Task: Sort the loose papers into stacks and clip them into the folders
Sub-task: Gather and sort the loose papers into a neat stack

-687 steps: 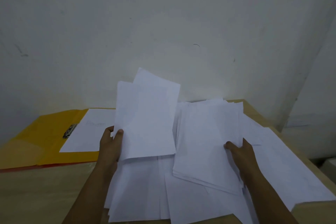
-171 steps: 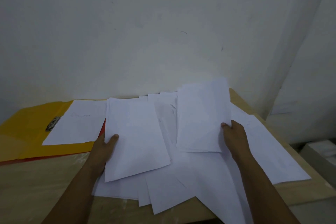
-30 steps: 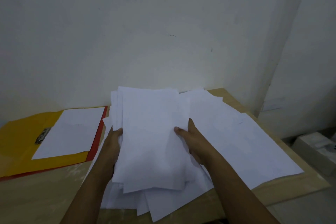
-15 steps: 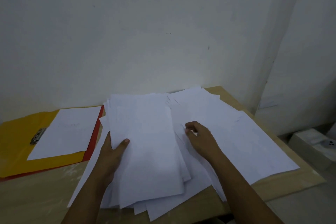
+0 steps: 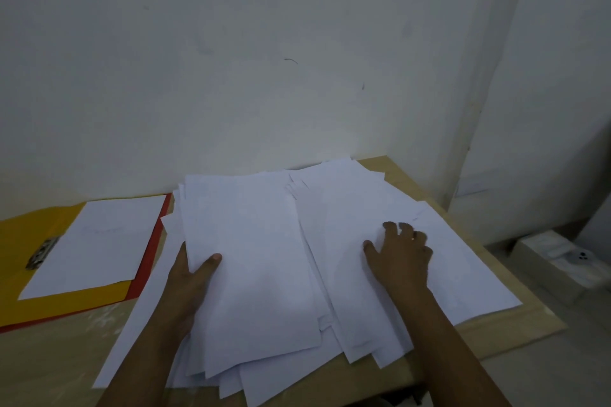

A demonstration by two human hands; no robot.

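Scuffed white wall [image 5: 264, 43] — pale wooden table [image 5: 515, 330]

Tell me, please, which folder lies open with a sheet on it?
The yellow folder, lying on top; only a red folder's edge shows beneath it.

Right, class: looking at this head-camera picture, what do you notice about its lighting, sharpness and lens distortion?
Head view: dim, even light with a bluish-grey cast; no glare on the white papers. Soft shadows under the left hand and right hand. Wide-angle bending shows at the wall corner and table edge. Overall slightly soft; any print on the sheet in the yellow folder is unreadable.
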